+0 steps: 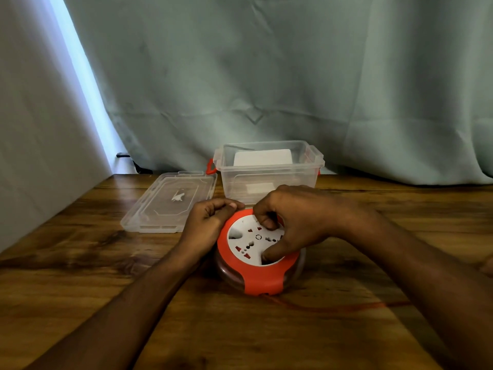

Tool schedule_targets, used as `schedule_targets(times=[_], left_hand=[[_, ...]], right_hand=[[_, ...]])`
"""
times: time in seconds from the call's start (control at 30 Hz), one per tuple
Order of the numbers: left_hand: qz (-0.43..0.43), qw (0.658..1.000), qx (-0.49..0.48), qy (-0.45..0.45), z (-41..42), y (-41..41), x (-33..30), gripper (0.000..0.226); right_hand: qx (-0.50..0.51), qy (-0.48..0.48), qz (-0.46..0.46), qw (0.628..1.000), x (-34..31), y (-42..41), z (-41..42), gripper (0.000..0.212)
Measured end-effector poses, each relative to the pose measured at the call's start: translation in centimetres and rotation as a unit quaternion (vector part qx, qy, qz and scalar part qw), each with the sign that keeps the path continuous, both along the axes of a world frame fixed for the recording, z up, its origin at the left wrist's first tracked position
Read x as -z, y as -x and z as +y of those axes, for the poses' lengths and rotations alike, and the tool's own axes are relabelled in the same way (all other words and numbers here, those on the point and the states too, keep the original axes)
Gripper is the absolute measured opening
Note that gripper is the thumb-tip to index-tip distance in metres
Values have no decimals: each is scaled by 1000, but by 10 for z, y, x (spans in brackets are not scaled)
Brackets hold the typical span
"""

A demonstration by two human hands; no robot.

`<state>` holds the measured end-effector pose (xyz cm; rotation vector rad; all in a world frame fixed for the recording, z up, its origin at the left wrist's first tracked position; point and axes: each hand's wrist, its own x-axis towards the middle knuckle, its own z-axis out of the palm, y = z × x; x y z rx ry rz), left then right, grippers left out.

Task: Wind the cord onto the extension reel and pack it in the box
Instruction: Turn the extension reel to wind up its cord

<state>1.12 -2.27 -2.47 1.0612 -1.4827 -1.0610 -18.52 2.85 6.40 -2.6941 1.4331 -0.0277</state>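
A: Step in hand, as I judge it: winding. The extension reel (260, 249) lies flat on the bench (80, 276), socket face up, just in front of the box (269, 172). A length of red cord (346, 307) trails from the reel's near edge off to the right across the bench, so not all of it is wound in yet.

B: Hands?

A: The right hand (296, 222) sits on the white socket face, fingers curled down into it; the fingertips (266, 224) press into a recess near the far rim and the thumb reaches toward the near rim. I read that as a grip on the turning disc. The left hand (210, 222) is curled against the reel's left edge, thumb and fingertips pinched close at the orange rim. It seems to steady the housing, though exactly what the fingers pinch is hard to make out.

B: Forearms?

A: Both come in low from the near edge of the bench and converge on the reel.

B: What does the next move call for?

A: Probably turning the disc with the right hand while the left braces the casing, until the loose cord is drawn in. The box stands open, something white already lying inside. Its clear lid (170, 202) lies flat to its left. Packing is not yet begun.
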Motion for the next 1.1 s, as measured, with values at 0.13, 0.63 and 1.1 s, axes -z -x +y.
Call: schedule_targets(times=[0.13,0.63,1.1], left_hand=[[-1,1000,-3,6,1,1,-1,23],[-10,1000,-4,9,5,-2,-4,24],[-14,1000,12,17,8,-1,-7,24]], right_hand=[[1,24,9,1000,3,-4,-1,46],[-30,-30,-116,992,-6,5,-2,72],[-34,-83,-100,991,-2,11,-6,102]])
